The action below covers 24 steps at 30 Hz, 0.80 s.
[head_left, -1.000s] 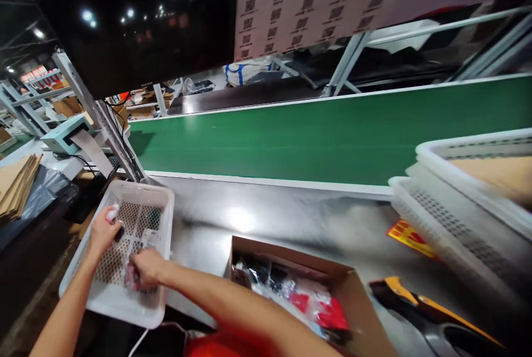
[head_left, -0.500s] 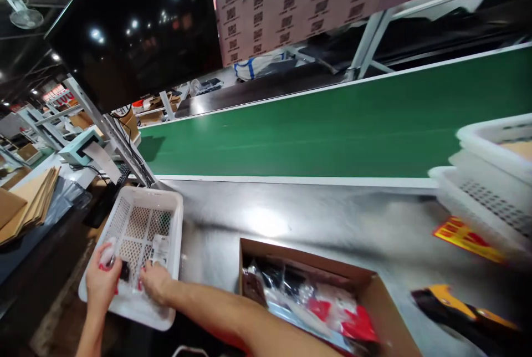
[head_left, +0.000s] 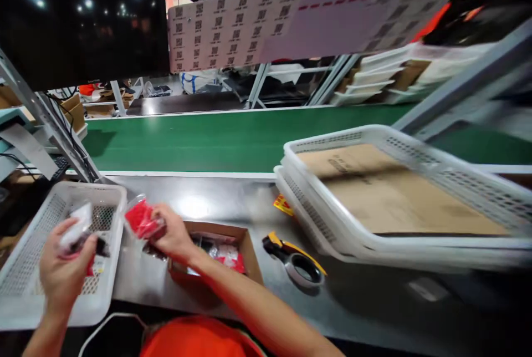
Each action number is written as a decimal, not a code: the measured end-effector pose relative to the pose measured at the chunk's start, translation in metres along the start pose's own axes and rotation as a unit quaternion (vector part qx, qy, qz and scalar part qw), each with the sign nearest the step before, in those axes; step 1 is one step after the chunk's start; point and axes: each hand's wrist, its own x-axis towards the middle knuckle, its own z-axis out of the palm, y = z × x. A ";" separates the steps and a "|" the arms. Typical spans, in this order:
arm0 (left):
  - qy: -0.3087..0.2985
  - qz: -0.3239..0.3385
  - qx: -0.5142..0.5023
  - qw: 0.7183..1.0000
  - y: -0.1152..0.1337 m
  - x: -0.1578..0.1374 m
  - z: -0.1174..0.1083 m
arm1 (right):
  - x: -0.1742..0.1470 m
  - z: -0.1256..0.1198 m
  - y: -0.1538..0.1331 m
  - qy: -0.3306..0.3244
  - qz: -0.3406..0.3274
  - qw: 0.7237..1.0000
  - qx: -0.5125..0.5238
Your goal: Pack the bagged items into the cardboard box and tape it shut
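Above the white plastic basket [head_left: 118,202] at the left, my left hand [head_left: 66,263] is closed around small plastic-wrapped packets [head_left: 81,224], white, dark and red. My right hand [head_left: 172,232] grips a red item in a clear plastic bag [head_left: 143,218], between the basket and the cardboard box [head_left: 253,257]. Open at the top, that box holds several clear-bagged things [head_left: 226,254], some of them red. A white label paper lies in the basket, partly hidden by my left hand.
A tape dispenser [head_left: 303,268] with a yellow handle lies right of the box. Stacked white baskets [head_left: 332,224] holding flat cardboard [head_left: 399,196] stand at the right. Behind the metal table [head_left: 166,188] runs a green conveyor belt [head_left: 199,146]. A dark monitor [head_left: 83,19] hangs upper left.
The view has swung right. My right hand has left the basket and moved toward the box with the red bagged item. My left hand has lifted slightly, still holding its packets.
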 end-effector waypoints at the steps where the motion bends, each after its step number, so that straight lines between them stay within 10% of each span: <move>1: -0.073 0.008 -0.029 0.997 0.010 -0.012 0.029 | -0.022 -0.030 0.017 0.111 -0.005 0.993 0.028; 4: -0.348 0.123 -0.048 0.928 0.027 -0.052 0.114 | -0.087 -0.094 0.059 0.177 0.021 0.984 -0.014; 7: -0.614 0.270 0.202 0.714 0.029 -0.087 0.174 | -0.131 -0.118 0.078 -0.005 0.104 0.986 -0.132; 10: -0.672 0.304 0.352 0.576 0.021 -0.108 0.201 | -0.141 -0.122 0.071 -0.177 0.194 0.932 -0.251; 16: -0.656 0.334 0.385 0.557 0.014 -0.121 0.215 | -0.122 -0.130 0.046 -0.204 0.190 0.911 -0.305; 24: -0.687 0.311 0.354 0.553 0.028 -0.101 0.197 | -0.106 -0.086 0.091 -0.405 0.148 0.842 -0.325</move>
